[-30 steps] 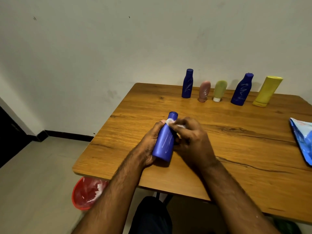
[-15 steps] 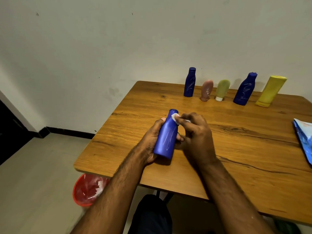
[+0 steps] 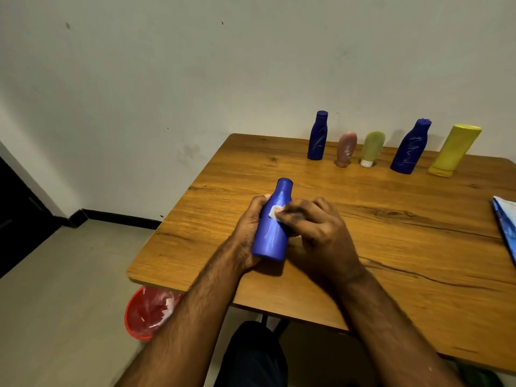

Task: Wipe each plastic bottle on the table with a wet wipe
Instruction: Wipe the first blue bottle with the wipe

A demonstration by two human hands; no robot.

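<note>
My left hand [image 3: 250, 227] grips a blue plastic bottle [image 3: 272, 236] from its left side, holding it tilted just above the wooden table [image 3: 391, 233]. My right hand [image 3: 315, 230] pinches a small white wet wipe [image 3: 275, 211] and presses it against the bottle's upper body, below the neck. Most of the wipe is hidden under my fingers. Along the table's far edge stand a dark blue bottle [image 3: 317, 139], a pink tube [image 3: 346, 149], a green tube [image 3: 371, 148], a second blue bottle [image 3: 410, 148] and a yellow bottle [image 3: 455, 149].
A blue and white wipes pack [image 3: 505, 222] lies at the table's right edge. A red bin [image 3: 148, 314] with crumpled white wipes stands on the floor under the table's near left corner. A grey wall runs behind the table.
My right hand has slid the wipe from the bottle's cap down to its upper body. The left hand keeps its grip on the bottle.
</note>
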